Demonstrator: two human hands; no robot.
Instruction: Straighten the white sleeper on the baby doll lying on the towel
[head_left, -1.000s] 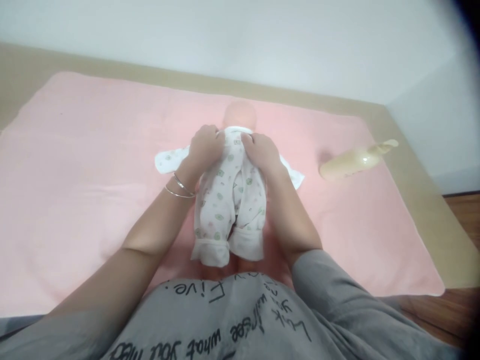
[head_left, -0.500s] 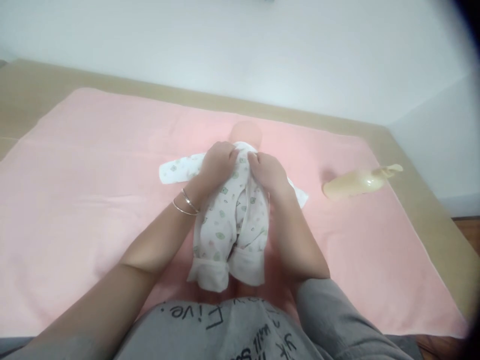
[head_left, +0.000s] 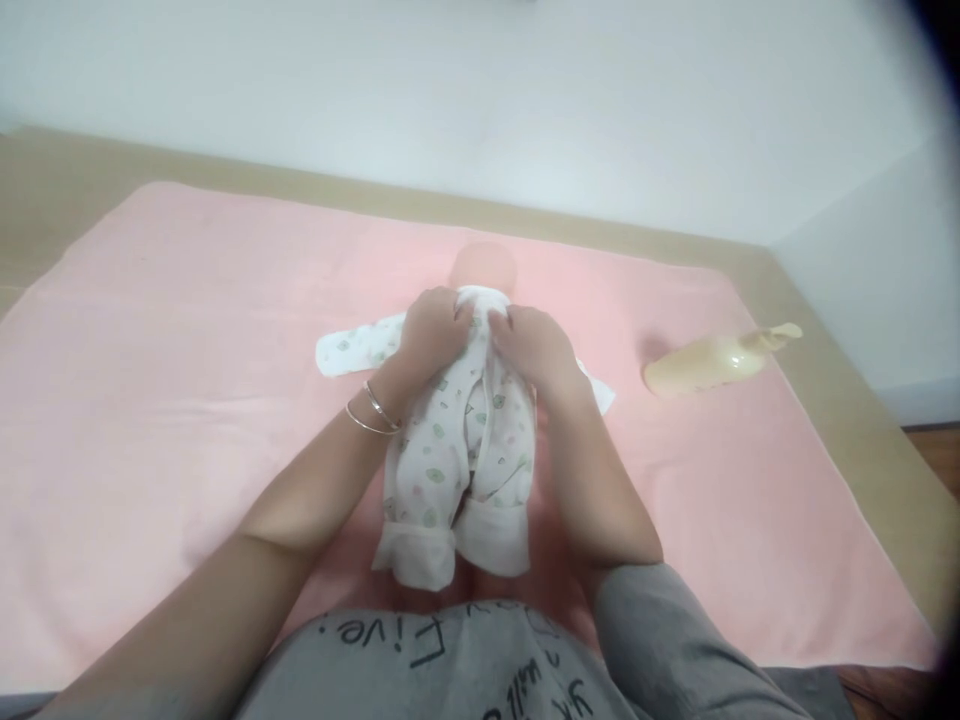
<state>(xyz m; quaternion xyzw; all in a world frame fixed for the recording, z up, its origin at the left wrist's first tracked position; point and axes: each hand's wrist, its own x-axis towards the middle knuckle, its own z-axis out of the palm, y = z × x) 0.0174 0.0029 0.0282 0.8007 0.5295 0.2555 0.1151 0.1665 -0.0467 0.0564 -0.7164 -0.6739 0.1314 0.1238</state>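
Observation:
A white baby romper with a small green print lies spread in front of me, its folded leg cuffs towards me. It is on a small figure whose smooth, round, skin-coloured head shows above the collar; it looks like a baby doll. At the left side of the chest, my left hand is closed on the romper, with the thumb near the middle. Opposite it, my right hand is closed on the right side of the chest. Sleeves stick out on both sides. My hands hide the shoulders.
Under the figure is a pink blanket on a wooden surface. A pale yellow pump bottle lies on its side at the right. Behind stands a white wall.
Both thumbs have shifted slightly on the chest, and more of the white collar shows between my hands. The whole view has moved a little; the bottle lies as before.

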